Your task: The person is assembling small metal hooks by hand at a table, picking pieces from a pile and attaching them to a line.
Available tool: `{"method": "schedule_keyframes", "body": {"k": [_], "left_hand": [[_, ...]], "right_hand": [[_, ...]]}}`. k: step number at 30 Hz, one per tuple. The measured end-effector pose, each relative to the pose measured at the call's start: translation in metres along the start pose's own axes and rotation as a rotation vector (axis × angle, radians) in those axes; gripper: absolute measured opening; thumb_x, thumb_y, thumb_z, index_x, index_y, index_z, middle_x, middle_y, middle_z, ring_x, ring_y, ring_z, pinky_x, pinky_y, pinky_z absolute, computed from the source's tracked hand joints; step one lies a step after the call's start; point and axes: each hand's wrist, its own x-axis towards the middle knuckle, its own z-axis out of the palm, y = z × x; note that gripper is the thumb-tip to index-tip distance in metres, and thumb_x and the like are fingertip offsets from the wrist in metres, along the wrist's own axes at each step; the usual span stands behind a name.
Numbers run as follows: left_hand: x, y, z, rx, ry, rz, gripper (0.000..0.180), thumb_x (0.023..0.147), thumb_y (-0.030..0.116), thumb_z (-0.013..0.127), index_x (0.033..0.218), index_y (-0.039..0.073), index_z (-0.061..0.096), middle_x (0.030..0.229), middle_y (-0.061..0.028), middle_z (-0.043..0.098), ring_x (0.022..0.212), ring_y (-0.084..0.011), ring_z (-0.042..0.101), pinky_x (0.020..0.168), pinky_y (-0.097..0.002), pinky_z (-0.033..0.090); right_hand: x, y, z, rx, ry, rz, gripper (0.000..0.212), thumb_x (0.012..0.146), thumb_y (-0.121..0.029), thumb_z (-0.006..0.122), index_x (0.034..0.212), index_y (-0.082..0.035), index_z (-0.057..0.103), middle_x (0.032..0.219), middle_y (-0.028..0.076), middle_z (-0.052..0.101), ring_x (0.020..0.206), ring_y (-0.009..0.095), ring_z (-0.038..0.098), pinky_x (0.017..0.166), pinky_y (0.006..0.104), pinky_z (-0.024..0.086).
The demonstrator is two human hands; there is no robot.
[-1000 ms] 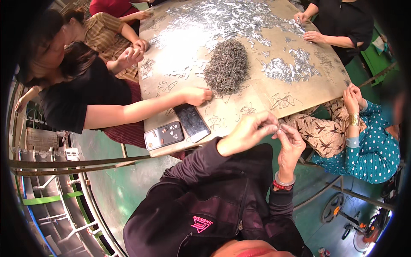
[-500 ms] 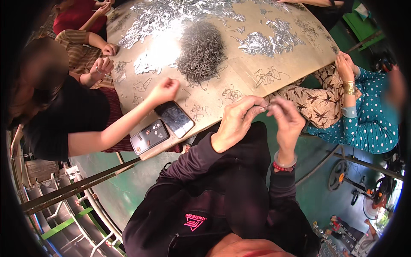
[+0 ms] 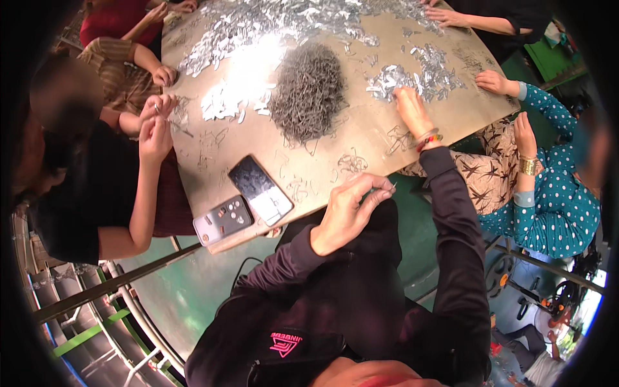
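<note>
My left hand (image 3: pixel 348 209) is held just off the near table edge, thumb and forefinger pinched on a small thin metal piece (image 3: pixel 394 186); only its tip shows. My right hand (image 3: pixel 414 115) reaches out over the table, its bent fingertips at the near edge of a pile of flat silver metal pieces (image 3: pixel 429 80). Those fingers are drawn together, and whatever is between them is hidden. Between my hands, a small cluster of bent wire hooks (image 3: pixel 352 162) lies on the table. More loose wire hooks (image 3: pixel 398 138) lie beside my right wrist.
A tall heap of grey wire hooks (image 3: pixel 307 93) stands mid-table, with more silver pieces (image 3: pixel 284 22) beyond. Two phones, one dark (image 3: pixel 261 187) and one in a decorated case (image 3: pixel 223 220), lie at the near left corner. Co-workers' hands (image 3: pixel 155 137) are at the left, others (image 3: pixel 496 82) at the right.
My right hand has left my left hand and moved forward to the silver pile. My left stays pinched. The left co-worker's arm has drawn back; the right co-worker's hand now rests on the table.
</note>
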Motion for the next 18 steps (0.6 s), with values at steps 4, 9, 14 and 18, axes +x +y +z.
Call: {"method": "schedule_keyframes", "body": {"k": [4,9,14,18], "left_hand": [[0.0,0.003,-0.001,0.017,-0.019,0.075,0.007,0.082,-0.002,0.059,0.088,-0.001,0.059,0.084,-0.008,0.064,0.081,-0.0164,0.063,0.072,-0.0266,0.05],[-0.006,0.008,0.009,0.0,-0.012,0.131,0.008,0.083,0.002,0.059,0.09,0.0,0.06,0.084,-0.0078,0.064,0.08,-0.0174,0.063,0.069,-0.0274,0.049],[-0.009,0.006,0.0,0.048,0.034,0.151,0.01,0.083,0.008,0.061,0.091,0.002,0.06,0.083,-0.0085,0.064,0.079,-0.0199,0.064,0.068,-0.0287,0.049],[-0.002,-0.001,0.007,0.058,0.005,0.188,0.012,0.082,0.008,0.061,0.091,0.001,0.059,0.084,-0.0101,0.065,0.079,-0.0218,0.065,0.068,-0.0301,0.05]], "right_hand": [[0.012,0.024,0.002,-0.007,-0.157,-0.032,0.02,0.073,-0.001,0.056,0.092,-0.001,0.061,0.087,0.023,0.058,0.086,0.04,0.056,0.075,0.0436,0.047],[-0.009,0.019,-0.007,-0.028,0.082,-0.061,0.031,0.072,-0.004,0.059,0.103,-0.003,0.061,0.082,0.021,0.06,0.079,0.038,0.058,0.073,0.0431,0.047],[-0.067,-0.095,-0.087,1.037,-0.04,0.414,0.032,0.077,0.002,0.06,0.109,0.001,0.061,0.077,0.005,0.06,0.063,0.008,0.055,0.058,0.0209,0.045],[-0.121,-0.147,-0.14,1.098,0.105,0.421,0.028,0.078,0.009,0.059,0.106,0.005,0.06,0.085,0.009,0.062,0.072,0.012,0.059,0.063,0.0228,0.05]]}}
